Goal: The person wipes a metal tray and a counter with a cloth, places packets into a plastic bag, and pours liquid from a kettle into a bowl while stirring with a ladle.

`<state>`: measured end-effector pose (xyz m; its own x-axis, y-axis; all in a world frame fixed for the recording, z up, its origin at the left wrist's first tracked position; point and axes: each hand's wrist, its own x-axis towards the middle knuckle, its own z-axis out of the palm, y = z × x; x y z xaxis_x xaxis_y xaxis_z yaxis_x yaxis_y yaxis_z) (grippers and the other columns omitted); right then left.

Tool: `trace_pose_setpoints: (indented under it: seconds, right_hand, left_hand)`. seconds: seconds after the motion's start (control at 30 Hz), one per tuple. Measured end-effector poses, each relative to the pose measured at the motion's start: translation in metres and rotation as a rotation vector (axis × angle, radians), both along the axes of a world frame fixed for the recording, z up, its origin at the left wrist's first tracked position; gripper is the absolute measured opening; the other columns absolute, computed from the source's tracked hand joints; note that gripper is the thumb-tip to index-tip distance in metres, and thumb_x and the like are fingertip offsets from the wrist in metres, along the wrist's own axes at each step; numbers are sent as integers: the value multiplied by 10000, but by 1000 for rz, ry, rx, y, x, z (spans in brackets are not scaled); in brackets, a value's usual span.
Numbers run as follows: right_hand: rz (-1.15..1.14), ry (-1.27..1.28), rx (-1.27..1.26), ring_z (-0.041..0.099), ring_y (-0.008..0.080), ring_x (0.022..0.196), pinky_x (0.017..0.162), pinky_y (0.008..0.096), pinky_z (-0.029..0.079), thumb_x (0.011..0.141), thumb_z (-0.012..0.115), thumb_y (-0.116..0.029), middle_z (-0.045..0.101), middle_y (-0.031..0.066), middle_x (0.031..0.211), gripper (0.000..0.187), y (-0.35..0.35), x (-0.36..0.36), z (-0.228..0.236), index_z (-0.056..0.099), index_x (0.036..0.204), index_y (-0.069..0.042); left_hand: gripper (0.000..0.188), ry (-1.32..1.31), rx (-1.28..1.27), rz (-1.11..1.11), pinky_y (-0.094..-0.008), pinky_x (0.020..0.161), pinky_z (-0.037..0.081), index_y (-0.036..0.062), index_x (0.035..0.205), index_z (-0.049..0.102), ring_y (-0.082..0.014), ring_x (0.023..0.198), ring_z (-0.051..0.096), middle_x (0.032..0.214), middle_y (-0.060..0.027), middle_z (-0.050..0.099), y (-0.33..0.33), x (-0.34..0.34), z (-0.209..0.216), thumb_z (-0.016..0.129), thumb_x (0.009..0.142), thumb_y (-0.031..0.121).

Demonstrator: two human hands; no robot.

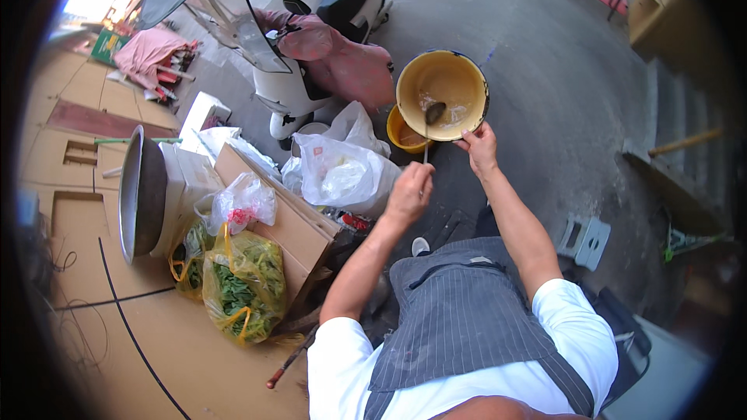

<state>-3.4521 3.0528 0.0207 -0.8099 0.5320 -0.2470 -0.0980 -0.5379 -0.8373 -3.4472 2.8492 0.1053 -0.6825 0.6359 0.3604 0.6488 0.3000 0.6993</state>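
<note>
My right hand (480, 148) grips the near rim of a round enamel basin (455, 74), yellowish inside with a dark, worn edge. The basin is held up and tilted, and a little shiny liquid seems to lie in it. My left hand (410, 193) is closed around the thin handle of a ladle (436, 113), whose dark round bowl is over the basin's inside. Beyond my left hand and partly hidden by the basin, a yellow bucket (395, 129) stands on the ground with brownish liquid in it.
White plastic bags (342, 171) lie left of the bucket, near a scooter (342, 62). At left are cardboard (272, 249), yellow bags of green leaves (245, 284) and a large metal bowl (134, 194) on its side. A small stool (585, 241) stands at right.
</note>
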Motion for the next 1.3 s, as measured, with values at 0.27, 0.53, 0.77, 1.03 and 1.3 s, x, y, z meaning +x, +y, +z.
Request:
trace_pose_setpoints:
  seconds: [0.27, 0.53, 0.77, 1.03, 1.3]
  right_hand:
    - [402, 1, -128, 626, 183, 831, 703, 333, 585, 854, 544, 19, 573, 67, 935, 161, 83, -76, -19, 482, 997, -20]
    - [661, -15, -152, 635, 189, 849, 698, 328, 580, 847, 542, 21, 596, 76, 958, 208, 126, -134, -10, 484, 1040, -27]
    - [733, -85, -189, 630, 171, 833, 704, 324, 570, 853, 524, 11, 608, 71, 954, 214, 140, -167, -11, 494, 1058, -39]
    - [854, -141, -183, 629, 182, 852, 723, 336, 569, 855, 517, 15, 602, 80, 975, 224, 152, -213, -21, 485, 1072, -32]
    - [1028, -182, -151, 621, 191, 872, 719, 338, 576, 846, 517, 30, 581, 82, 986, 230, 167, -269, -21, 486, 1066, -28]
  left_hand:
    - [205, -659, 681, 580, -234, 572, 488, -32, 1008, 530, -113, 656, 583, 823, -94, 595, 149, -35, -3, 425, 949, 134]
    - [139, -173, 94, 722, -277, 549, 478, -2, 966, 558, -144, 622, 580, 781, -96, 578, 158, -61, -10, 466, 910, 86]
    - [197, -544, 526, 804, -237, 520, 480, -29, 978, 535, -110, 615, 588, 789, -99, 600, 211, -101, 16, 434, 938, 136]
    - [153, -353, 273, 848, -240, 502, 469, -1, 949, 549, -112, 593, 579, 744, -70, 583, 224, -117, 7, 442, 917, 104]
    - [122, -245, 208, 1049, -351, 603, 467, -12, 913, 546, -274, 659, 592, 775, -163, 564, 247, -150, 13, 468, 879, 74]
